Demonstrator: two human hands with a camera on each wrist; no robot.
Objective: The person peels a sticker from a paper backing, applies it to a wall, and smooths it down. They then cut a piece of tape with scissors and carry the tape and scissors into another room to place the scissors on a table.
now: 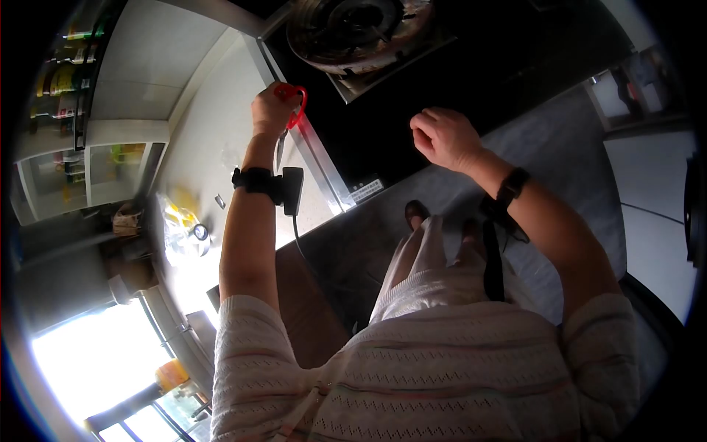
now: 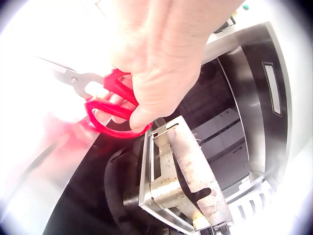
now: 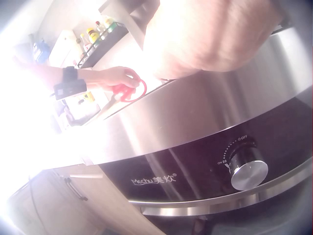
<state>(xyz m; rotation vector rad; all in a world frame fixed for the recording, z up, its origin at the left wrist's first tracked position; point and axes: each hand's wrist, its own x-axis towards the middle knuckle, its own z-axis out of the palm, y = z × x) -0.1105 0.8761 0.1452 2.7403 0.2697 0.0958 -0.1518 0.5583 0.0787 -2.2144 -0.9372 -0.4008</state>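
My left hand grips the red handles of a pair of scissors over the strip of pale counter beside the cooktop; the blades point down toward my wrist. In the left wrist view, fingers of the left hand pass through the red loops, with the metal pivot beyond. Nothing shows in my right hand, held loosely curled above the cooktop's front edge. Its fingertips are hidden in the right wrist view, where only part of the hand appears.
A burner sits on the black cooktop. A knob is on its front panel. Clear plastic packaging lies on the pale counter at left. Bottles stand on a rack, and a bright window is at lower left.
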